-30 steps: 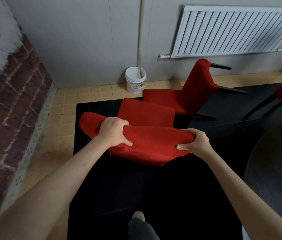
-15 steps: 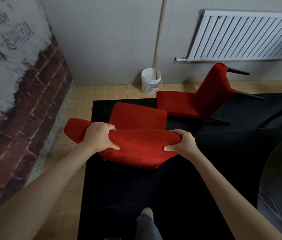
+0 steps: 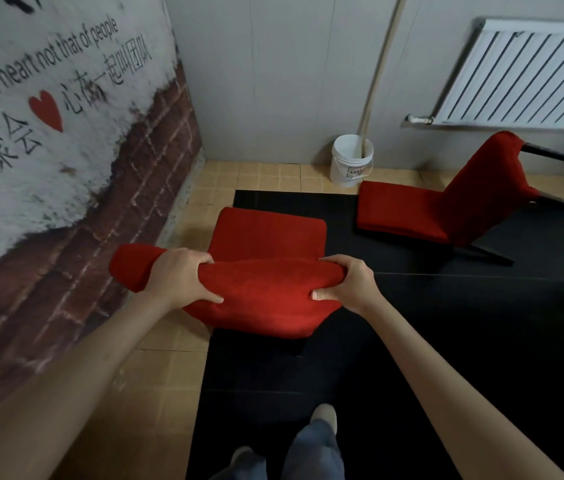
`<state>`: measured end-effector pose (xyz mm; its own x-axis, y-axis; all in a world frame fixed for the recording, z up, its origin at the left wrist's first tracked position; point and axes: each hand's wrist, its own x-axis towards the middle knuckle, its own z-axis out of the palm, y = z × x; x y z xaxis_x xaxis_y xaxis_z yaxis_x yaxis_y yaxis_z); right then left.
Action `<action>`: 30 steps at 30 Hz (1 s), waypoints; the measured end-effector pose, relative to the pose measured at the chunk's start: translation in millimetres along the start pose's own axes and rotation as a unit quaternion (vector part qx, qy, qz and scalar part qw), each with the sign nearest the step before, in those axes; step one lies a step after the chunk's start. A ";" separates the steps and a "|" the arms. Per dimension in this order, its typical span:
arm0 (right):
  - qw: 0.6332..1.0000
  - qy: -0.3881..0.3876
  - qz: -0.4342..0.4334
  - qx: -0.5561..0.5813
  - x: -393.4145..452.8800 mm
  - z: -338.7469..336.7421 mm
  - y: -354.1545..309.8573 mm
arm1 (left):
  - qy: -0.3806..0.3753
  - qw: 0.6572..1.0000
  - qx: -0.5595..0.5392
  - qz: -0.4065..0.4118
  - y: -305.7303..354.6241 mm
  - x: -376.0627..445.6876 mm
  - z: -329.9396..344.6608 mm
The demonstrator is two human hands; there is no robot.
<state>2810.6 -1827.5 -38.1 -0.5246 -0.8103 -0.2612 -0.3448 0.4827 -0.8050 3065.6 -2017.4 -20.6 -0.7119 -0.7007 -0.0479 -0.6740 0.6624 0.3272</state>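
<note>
**Both hands on the chair back, seat pointing away**

- The red chair [image 3: 263, 271] stands directly in front of the person, its backrest [image 3: 259, 303] nearest the body and its seat [image 3: 270, 233] reaching away toward the far wall.
- The top edge of the backrest runs left to right across the person's front. That is the axis the next move turns on.
- The left hand [image 3: 178, 275] is clenched over the top edge, fingers on the far side, thumb on the near face. It sits inboard, so a stub of backrest sticks out past it toward the painted wall [image 3: 48, 133].
- The right hand [image 3: 346, 284] grips the chair at the right-hand corner of the backrest, thumb pressed on the near face.
- Both hands are about equally far from the body, and neither arm is clearly nearer.
- The chair straddles the border: its left part is over the tile floor [image 3: 169, 375], its right part over the black mat [image 3: 446, 323]. Whether its legs touch the floor cannot be told.
- A second chair [image 3: 446, 209] lies tipped on the mat, well apart to the right, and a white bucket [image 3: 349, 164] stands by the wall beyond.

Judgement: the grip is uneven, so any push to the left is likely to swing the free left end toward the painted wall first.
</note>
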 end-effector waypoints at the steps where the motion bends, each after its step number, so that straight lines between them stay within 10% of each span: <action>1: 1.000 -0.004 -0.005 -0.002 -1.4 8.1 -5.6 | 0.001 1.000 0.001 -0.007 -7.8 -6.8 -3.0; 30: 0.997 -0.066 0.028 -0.010 -27.1 41.6 -9.7 | -0.001 0.995 -0.094 0.033 -22.8 -37.9 -22.1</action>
<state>2860.6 -1824.1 -45.3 -0.4361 -0.8181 -0.3749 -0.3332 0.5338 -0.7772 3112.3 -2011.8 -5.4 -0.7543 -0.6561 -0.0229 -0.5768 0.6457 0.5004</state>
